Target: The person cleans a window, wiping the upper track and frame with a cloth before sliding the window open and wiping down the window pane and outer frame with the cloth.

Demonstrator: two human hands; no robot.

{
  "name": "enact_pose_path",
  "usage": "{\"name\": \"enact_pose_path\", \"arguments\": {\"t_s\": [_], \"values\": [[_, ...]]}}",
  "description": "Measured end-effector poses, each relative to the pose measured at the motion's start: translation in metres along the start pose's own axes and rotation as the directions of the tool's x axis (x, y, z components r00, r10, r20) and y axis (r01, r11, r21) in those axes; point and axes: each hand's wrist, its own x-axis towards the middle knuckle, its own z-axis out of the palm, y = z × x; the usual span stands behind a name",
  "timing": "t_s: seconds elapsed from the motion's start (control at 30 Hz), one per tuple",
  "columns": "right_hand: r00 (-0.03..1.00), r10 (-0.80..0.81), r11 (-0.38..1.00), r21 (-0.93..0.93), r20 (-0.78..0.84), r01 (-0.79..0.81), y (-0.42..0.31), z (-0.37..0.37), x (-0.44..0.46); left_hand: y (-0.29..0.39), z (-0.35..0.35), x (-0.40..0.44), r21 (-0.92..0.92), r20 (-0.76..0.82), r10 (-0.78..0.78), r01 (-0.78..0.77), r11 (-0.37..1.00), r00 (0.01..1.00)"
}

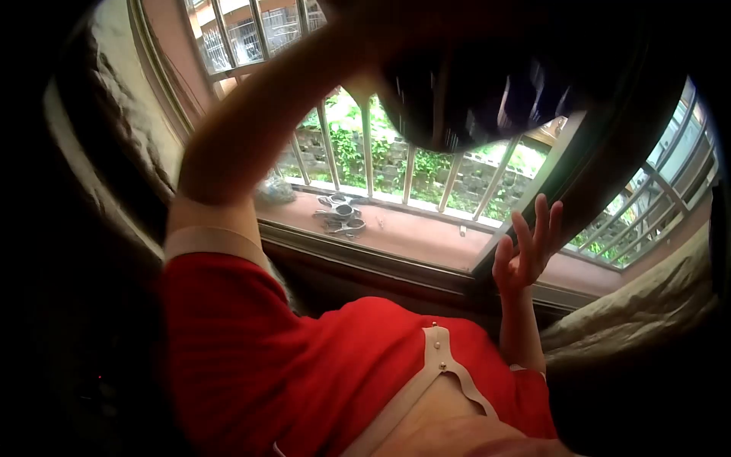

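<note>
My right hand is raised in front of the window, fingers spread and thumb apart. Nothing is in it. Nearest to it is the dark upright window frame. On the left side, my left forearm reaches up across the view into deep shadow, so the hand itself does not show. Close to the camera at the top hangs a dark, glossy, blurred shape; its kind cannot be made out, nor whether my left hand touches it. My red top with a beige buttoned edge fills the lower middle.
Metal bars cross the window, with greenery and a stone wall outside. Several grey scissors-like things with round loops lie on the pinkish sill. Beside them sits a crumpled clear plastic bag. Pale cloth hangs at the right.
</note>
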Motion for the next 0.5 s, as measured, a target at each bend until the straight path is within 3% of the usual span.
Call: {"name": "enact_pose_path", "arguments": {"t_s": [0.1, 0.13, 0.2, 0.27, 0.33, 0.4, 0.5], "values": [[1.000, 0.000, 0.998, -0.064, 0.027, 0.001, 0.000, -0.006, 0.001, 0.089, -0.006, -0.069, -0.156, 0.096, 0.074, -0.058, 0.986, 0.993], [1.000, 0.020, 1.000, 0.007, -0.003, -0.020, 0.001, -0.007, 0.001, 0.115, -0.007, -0.108, -0.221, 0.184, 0.068, -0.026, 0.975, 0.981], [0.997, 0.024, 0.999, 0.026, -0.071, -0.022, -0.003, -0.004, 0.003, 0.153, -0.011, -0.202, -0.320, 0.424, 0.058, 0.089, 0.943, 0.904], [0.999, 0.022, 1.000, 0.003, -0.048, -0.022, -0.003, -0.002, 0.004, 0.172, -0.017, -0.267, -0.432, 0.644, 0.029, 0.332, 0.839, 0.765], [0.997, 0.043, 0.999, -0.017, -0.056, -0.044, -0.007, 0.002, 0.009, 0.147, -0.022, -0.291, -0.403, 0.593, 0.005, 0.292, 0.867, 0.805], [0.998, 0.049, 0.999, 0.000, -0.041, -0.049, -0.012, 0.004, 0.014, 0.083, -0.025, -0.270, -0.366, 0.572, -0.173, 0.438, 0.821, 0.802], [0.999, 0.000, 1.000, -0.023, -0.048, -0.002, -0.012, 0.008, 0.018, -0.067, -0.052, -0.259, -0.042, 0.408, -0.336, 0.385, 0.922, 0.849]]}}
